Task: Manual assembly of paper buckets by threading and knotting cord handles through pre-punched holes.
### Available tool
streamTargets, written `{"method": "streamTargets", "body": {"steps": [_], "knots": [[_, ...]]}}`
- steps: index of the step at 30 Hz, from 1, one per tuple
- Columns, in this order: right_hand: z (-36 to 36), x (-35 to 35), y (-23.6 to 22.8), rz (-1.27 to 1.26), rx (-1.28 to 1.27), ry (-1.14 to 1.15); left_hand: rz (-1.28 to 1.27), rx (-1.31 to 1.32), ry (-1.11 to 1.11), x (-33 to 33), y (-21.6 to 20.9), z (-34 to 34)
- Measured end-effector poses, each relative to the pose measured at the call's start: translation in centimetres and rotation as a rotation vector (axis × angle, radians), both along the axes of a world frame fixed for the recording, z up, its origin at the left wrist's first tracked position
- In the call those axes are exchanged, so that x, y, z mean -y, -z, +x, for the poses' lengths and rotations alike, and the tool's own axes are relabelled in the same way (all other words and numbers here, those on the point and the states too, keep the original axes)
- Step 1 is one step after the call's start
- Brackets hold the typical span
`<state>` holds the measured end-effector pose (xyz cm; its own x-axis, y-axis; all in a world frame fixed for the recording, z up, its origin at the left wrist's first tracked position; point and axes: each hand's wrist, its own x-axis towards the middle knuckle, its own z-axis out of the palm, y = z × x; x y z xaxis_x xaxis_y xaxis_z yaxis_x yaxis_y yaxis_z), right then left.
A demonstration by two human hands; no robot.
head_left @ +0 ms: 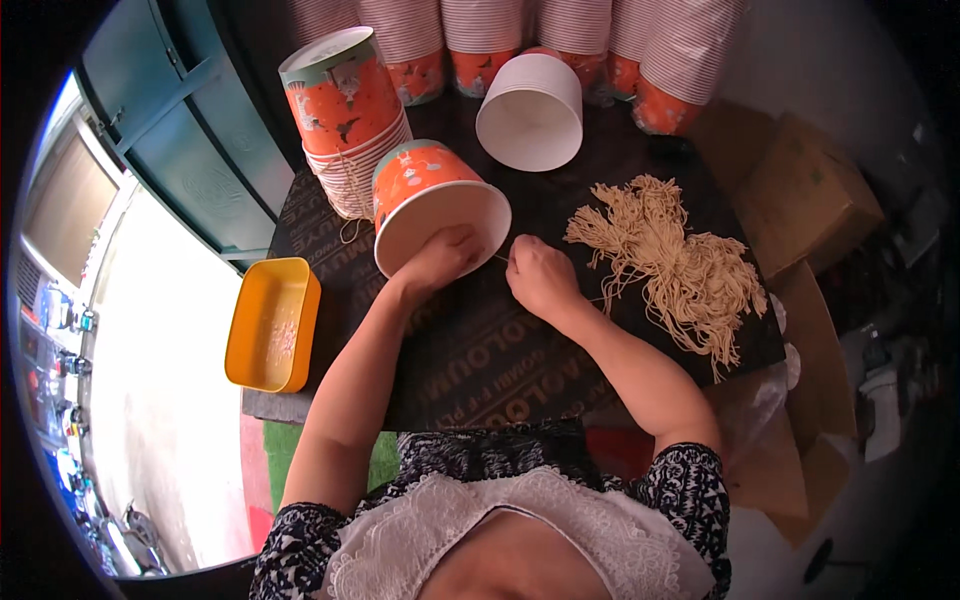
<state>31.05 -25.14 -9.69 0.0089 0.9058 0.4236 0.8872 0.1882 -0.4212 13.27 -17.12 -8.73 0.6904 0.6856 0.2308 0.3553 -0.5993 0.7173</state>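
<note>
An orange paper bucket [425,172] with a white rim lies tilted on the dark table, its mouth facing me. My left hand [445,257] reaches into that mouth with its fingers curled near the inner wall; what they grip, if anything, is hidden. Just right of the rim, my right hand [543,278] is closed in a pinch on a thin beige string [502,259], which runs toward the bucket. A loose heap of similar strings [680,262] spreads on the table to the right of my right hand.
At the left stands a stack of orange buckets [345,100] with strings hanging at its side. A yellow plastic tray [313,320] sits near the left edge. Behind are a white-lined bucket [530,125] and several wrapped stacks [485,30]. Cardboard boxes [820,190] lie beyond the right edge.
</note>
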Motion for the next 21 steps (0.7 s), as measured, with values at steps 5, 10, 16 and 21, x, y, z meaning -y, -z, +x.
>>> {"method": "streamTargets", "body": {"steps": [5,10,16,21], "knots": [[1.1,-0.3,-0.2,-0.126,-0.266,0.019,-0.245,0.031,-0.072,0.4,-0.7,1.0],[0.2,0.5,-1.3,-0.203,-0.187,-0.015,0.018,-0.001,-0.018,-0.6,1.0,0.0],[-0.3,1.2,-1.0,-0.134,-0.046,0.017,-0.031,-0.109,-0.020,-0.2,0.5,0.2],[0.2,-0.7,1.1,0.072,-0.054,-0.040,-0.411,0.184,-0.167,1.4,-1.6,1.1]]}}
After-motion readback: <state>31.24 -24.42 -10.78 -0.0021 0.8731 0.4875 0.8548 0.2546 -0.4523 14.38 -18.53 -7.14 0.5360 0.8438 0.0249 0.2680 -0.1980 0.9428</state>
